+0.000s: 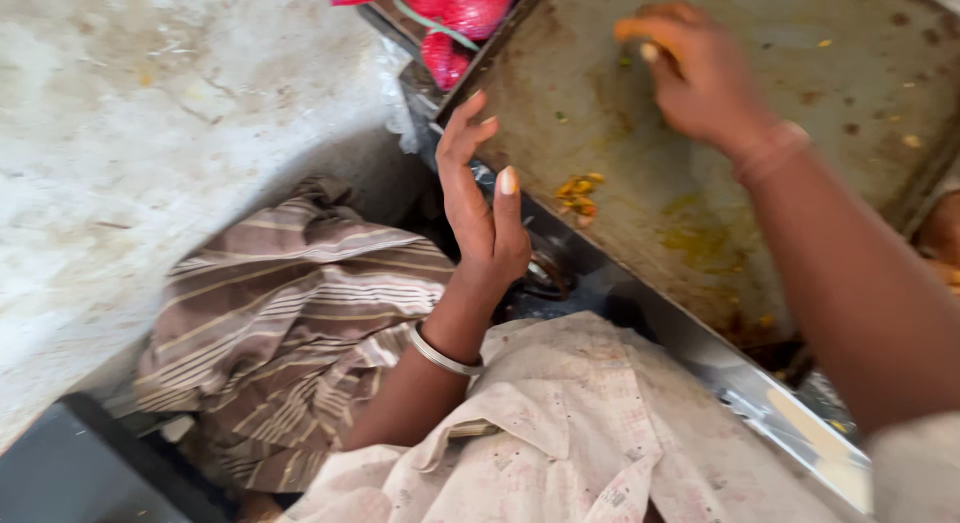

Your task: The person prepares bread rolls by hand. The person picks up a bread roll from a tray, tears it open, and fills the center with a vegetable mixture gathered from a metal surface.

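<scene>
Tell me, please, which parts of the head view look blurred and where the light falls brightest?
Head view: the right hand over the metal tray is smeared by motion blur; the left hand is sharper; the concrete floor at upper left is brightest, nearly washed out.

Stained, greasy metal tray point(700, 213), tilted, with yellow food scraps point(579, 193).

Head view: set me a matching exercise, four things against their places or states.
1. left hand
2. right hand
3. metal tray
4. striped cloth

a. fingers bent down on the tray's surface
b. stained, with yellow scraps
c. open, held at the tray's edge
d. crumpled left of the left forearm

Pairs: 1-c, 2-a, 3-b, 4-d.
</scene>
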